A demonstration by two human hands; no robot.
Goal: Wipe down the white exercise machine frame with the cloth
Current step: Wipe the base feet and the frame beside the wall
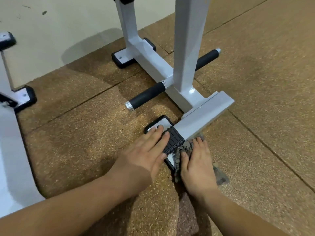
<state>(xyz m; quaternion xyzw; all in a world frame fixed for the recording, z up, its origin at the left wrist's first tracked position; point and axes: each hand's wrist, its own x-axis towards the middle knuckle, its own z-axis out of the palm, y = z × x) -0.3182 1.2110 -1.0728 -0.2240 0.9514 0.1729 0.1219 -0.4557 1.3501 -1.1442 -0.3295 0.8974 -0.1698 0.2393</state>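
left hand (pixel 146 150) palm-down, fingers straight and close together, laid flat on the black ribbed cap (pixel 173 141) at the near end of the white crossbar (pixel 206 111); nothing gripped. forearm reaching in from the lower left, wrist level. fingertips (pixel 160 129) just onto a white foot plate (pixel 162 122) with a black rubber rim.

right hand (pixel 196 160) just beside it on the right, likewise flat, fingers stretched forward, thumb lying inward, pressing the grey-brown cloth (pixel 186 147) against the crossbar's near side where the cap ends. not curled round the cloth, only bearing down on it. cloth bunched under the palm, a loose fold showing on the floor past the little-finger side. cap between left palm and metal, cloth between right palm and metal.

ahead of both hands, a square white upright (pixel 187 48) rising from the base rail (pixel 153 65) and out of view at the top. beyond the left fingertips, a black foam-sleeved peg (pixel 146 96) jutting from the rail; its twin (pixel 207 59) on the far side of the upright. further back, a slimmer white post (pixel 126 19) and the black-edged rear foot (pixel 121 59) beside a cream surface (pixel 51 40). well left of the left forearm, part of a second white machine (pixel 10 150). underneath, brown speckled floor tiles (pixel 76 133).

counted: two hands, one cloth, two pegs, two white posts, two black-edged feet on the neighbouring machine.
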